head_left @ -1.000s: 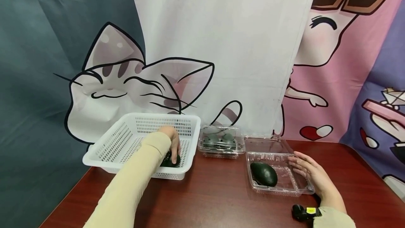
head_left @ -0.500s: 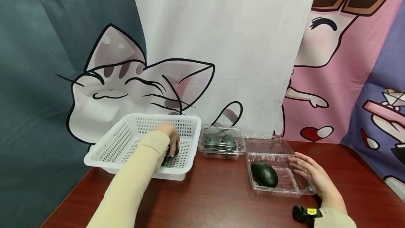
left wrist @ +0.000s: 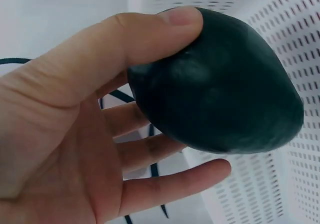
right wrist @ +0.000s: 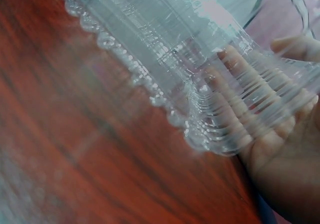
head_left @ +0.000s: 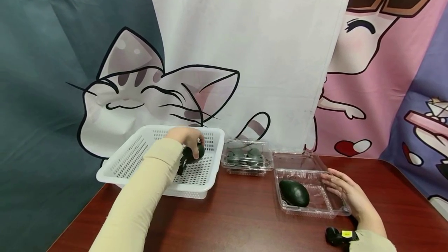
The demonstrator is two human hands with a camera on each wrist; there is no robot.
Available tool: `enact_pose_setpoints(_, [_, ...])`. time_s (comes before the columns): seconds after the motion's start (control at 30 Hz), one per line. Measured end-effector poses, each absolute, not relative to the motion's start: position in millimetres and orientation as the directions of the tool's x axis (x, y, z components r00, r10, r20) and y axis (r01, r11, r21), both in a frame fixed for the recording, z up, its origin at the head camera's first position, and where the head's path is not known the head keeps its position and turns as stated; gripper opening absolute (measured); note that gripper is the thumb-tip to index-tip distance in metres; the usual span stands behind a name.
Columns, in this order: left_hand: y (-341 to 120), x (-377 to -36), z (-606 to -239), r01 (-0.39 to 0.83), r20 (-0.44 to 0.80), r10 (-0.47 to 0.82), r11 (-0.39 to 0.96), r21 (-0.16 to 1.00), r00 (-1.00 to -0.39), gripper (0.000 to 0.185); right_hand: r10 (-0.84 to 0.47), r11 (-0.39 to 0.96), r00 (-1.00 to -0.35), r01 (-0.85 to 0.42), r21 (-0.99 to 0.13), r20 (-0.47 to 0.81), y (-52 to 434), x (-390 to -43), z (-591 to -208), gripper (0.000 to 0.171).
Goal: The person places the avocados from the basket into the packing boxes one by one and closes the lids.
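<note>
My left hand [head_left: 187, 136] pinches a dark green avocado [left wrist: 225, 94] between thumb and fingers, above the floor of the white perforated basket [head_left: 115, 180]. In the left wrist view the thumb lies over the avocado's top and the little finger sticks out below. A second avocado [head_left: 294, 193] lies on the left side of a clear plastic clamshell box [head_left: 316, 211], whose lid stands back. At that box's right wall my right hand [head_left: 353, 197] rests with fairly straight fingers. The right wrist view shows those fingers [right wrist: 235, 104] through the ribbed clear plastic.
Between basket and open box stands a closed clear clamshell box [head_left: 247, 156] with dark green items inside. Everything stands on a reddish-brown wooden table [head_left: 245, 221]. A printed cloth [head_left: 259, 49] hangs directly behind.
My left hand has lifted the avocado up from the basket's floor. My right hand stays at the open box, and the view has shifted slightly.
</note>
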State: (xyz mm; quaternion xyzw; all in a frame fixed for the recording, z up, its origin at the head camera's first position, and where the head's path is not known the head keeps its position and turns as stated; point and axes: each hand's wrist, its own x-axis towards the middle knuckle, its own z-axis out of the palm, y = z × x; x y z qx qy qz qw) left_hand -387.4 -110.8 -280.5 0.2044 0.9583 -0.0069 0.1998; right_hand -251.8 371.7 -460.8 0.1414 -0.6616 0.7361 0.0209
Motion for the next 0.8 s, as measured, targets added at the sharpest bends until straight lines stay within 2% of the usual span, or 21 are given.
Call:
enact_pose_setpoints(0.3, [-99, -385, -262, 0.352, -0.373, 0.428, 0.9, 0.256, -0.824, 0.046, -0.137, -0.083, -0.965, -0.212, -0.974, 0.222, 372, -252, -460, 0.033])
enact_pose_setpoints(0.6, [-75, -372, -237, 0.451, -0.34, 0.505, 0.863, 0.228, -0.793, 0.049, -0.158, -0.133, -0.958, -0.22, -0.966, 0.24, 373, -253, -462, 0.033])
enact_pose_setpoints(0.8, [-54, -363, -226, 0.583, -0.287, 0.608, 0.793, 0.178, -0.74, 0.047, -0.153, -0.136, -0.962, -0.205, -0.969, 0.225, 372, -251, -461, 0.033])
